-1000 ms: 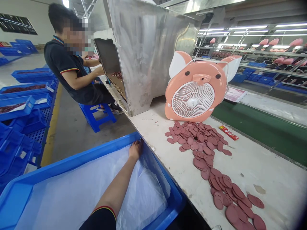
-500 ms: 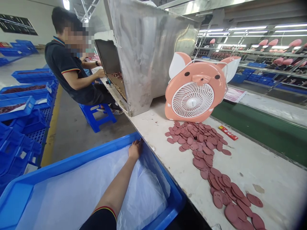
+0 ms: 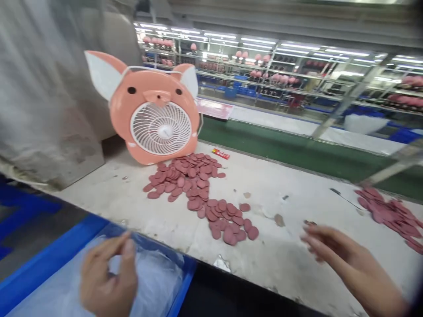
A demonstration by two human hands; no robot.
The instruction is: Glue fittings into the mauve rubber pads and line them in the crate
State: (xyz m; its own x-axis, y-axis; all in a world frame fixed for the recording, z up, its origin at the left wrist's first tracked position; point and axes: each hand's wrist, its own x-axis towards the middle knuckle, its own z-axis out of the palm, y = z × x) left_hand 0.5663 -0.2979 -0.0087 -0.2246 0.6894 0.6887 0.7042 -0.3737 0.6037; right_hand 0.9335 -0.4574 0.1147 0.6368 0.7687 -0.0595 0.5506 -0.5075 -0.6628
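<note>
My left hand (image 3: 109,277) hangs blurred over a blue plastic crate (image 3: 56,251) lined with clear plastic film (image 3: 155,281), its fingertips close together. I cannot tell whether they pinch anything. My right hand (image 3: 330,246) is over the white workbench (image 3: 280,180), fingers apart, with nothing visible in them. A small dark scrap (image 3: 309,223) lies just beyond its fingertips. Between my hands spreads a heap of flat pinkish-red discs (image 3: 191,187). A second heap of pinkish-red pieces (image 3: 388,215) lies at the right.
A pink pig-shaped fan (image 3: 161,110) stands at the bench's back, beside a steel hopper (image 3: 42,110). A small red box (image 3: 220,153) and a dark blade (image 3: 343,198) lie on the bench. A green conveyor belt (image 3: 280,149) runs behind it, with shelves of pink items beyond.
The view has swung right, moving the fan and discs leftward. My left hand has left the crate's far side, my right hand has come into view, and the second heap has appeared.
</note>
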